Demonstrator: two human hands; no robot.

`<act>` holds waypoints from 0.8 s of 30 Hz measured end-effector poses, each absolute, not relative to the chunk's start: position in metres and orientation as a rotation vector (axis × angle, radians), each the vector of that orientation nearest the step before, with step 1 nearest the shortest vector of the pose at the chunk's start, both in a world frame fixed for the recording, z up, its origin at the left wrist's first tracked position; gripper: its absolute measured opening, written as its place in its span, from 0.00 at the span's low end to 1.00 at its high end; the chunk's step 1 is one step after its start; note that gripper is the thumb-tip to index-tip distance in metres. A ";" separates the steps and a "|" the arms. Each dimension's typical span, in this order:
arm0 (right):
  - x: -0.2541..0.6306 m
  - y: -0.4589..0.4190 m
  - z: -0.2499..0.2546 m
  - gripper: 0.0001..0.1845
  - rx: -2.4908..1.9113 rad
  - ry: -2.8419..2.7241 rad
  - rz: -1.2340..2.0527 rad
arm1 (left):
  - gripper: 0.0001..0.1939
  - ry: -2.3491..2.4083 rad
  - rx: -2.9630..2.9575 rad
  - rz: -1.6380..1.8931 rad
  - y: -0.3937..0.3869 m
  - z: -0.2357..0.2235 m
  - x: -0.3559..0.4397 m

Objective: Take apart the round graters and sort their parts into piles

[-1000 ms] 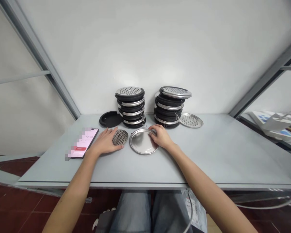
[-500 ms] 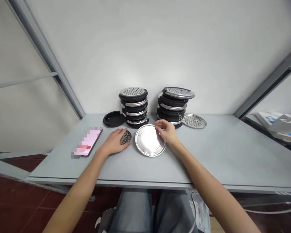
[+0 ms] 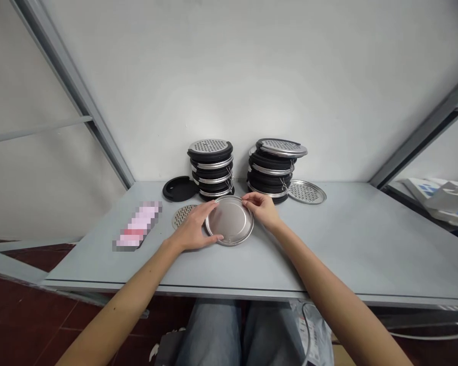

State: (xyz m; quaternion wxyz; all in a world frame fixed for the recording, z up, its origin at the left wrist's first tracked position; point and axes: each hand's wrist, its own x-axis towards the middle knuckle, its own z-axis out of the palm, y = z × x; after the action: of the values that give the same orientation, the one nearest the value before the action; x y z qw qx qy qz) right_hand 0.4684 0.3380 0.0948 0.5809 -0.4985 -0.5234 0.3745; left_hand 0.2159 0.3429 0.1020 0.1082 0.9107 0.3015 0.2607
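Note:
A shiny round metal plate (image 3: 231,221) with a raised rim lies in front of me, tilted slightly if at all. My left hand (image 3: 193,230) clasps its left side, fingers at the upper rim and thumb at the lower edge. On the upper right rim, my right hand (image 3: 264,209) pinches the same plate between thumb and fingers. A round perforated grater disc (image 3: 180,215) lies on the table just left of the plate, partly covered by my left hand.
Two stacks of black rings and metal graters, the left stack (image 3: 210,165) and the right stack (image 3: 273,168), stand by the wall. A black round holder (image 3: 180,189) lies left of them, a metal grater disc (image 3: 307,192) right. A phone (image 3: 139,226) lies on the table's left.
My left hand has left the grater disc and moved right onto the metal plate. The plate has shifted slightly left, with my right hand still on its rim.

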 end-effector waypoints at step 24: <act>0.475 0.334 0.092 0.11 -1.366 -1.670 0.526 | 0.61 0.815 2.688 0.508 0.340 0.096 0.219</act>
State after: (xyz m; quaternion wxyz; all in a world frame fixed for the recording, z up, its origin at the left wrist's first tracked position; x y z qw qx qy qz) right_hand 0.4749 0.3340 0.0919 0.4443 -0.5512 -0.6736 0.2123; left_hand 0.2193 0.3398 0.0959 0.1432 0.9320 0.2826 0.1763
